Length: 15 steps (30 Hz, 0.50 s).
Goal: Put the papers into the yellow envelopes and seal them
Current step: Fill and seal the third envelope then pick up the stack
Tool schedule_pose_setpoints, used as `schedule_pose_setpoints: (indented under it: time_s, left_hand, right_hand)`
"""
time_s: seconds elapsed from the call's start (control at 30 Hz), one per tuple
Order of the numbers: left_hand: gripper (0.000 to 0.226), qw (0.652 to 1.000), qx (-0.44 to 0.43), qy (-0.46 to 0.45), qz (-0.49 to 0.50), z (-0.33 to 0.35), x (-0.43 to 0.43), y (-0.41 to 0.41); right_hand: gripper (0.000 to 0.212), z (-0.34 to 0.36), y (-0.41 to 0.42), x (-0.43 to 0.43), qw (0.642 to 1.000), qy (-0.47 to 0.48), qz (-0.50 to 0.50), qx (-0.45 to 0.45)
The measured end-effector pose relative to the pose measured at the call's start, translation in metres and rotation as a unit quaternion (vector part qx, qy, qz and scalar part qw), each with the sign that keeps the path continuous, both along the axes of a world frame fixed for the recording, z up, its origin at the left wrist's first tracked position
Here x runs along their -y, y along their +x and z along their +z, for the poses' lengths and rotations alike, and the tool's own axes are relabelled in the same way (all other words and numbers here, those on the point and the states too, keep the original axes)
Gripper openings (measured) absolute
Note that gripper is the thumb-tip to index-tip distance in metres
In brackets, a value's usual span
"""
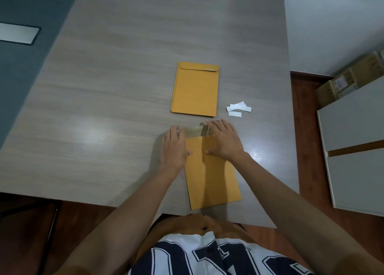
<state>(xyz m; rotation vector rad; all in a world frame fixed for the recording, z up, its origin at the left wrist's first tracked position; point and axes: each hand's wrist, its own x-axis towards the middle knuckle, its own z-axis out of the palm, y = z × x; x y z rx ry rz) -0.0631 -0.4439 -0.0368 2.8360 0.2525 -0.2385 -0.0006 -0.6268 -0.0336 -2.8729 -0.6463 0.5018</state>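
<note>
The near yellow envelope (212,177) lies flat on the grey wood-grain table (124,87), right in front of the person. Its long axis runs almost from 6 to 12 o'clock, and the far end leans a little toward 11. The mouth end points away from the person. There, between the hands, a pale glossy flap band (195,130) shows. It is too blurred to tell if it is folded down, and I cannot tell what is inside.

The left hand (175,145) lies flat with straight fingers on the envelope's upper left edge, its fingertips at the flap band. The right hand (223,141) is spread wide and presses palm-down on the upper right corner. Neither hand grips anything.

At 12 o'clock from the hands, near but apart, the far yellow envelope (195,89) lies flat. Its long axis also runs from 6 to 12 o'clock. Its flap is folded down at the far end, and its contents are hidden.

At 2 o'clock from the right hand is a small heap of white paper strips (239,108), just to the right of the far envelope's near corner. Off the table at 3 o'clock stand a white cabinet (353,133) and cardboard boxes (351,81).
</note>
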Motion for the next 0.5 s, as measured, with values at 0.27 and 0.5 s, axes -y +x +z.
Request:
schedule_pose_setpoints:
  time_s: [0.27, 0.5]
  left_hand:
    - [0.062, 0.995, 0.032, -0.024, -0.094, -0.006, -0.007, -0.005]
    - [0.041, 0.984, 0.063, -0.045, -0.158, -0.008, -0.009, -0.031]
  right_hand:
    - [0.056, 0.000, -0.022, 0.000, 0.997, 0.039, 0.012, 0.063]
    - [0.040, -0.010, -0.049, 0.006, 0.987, 0.047, 0.056, 0.143]
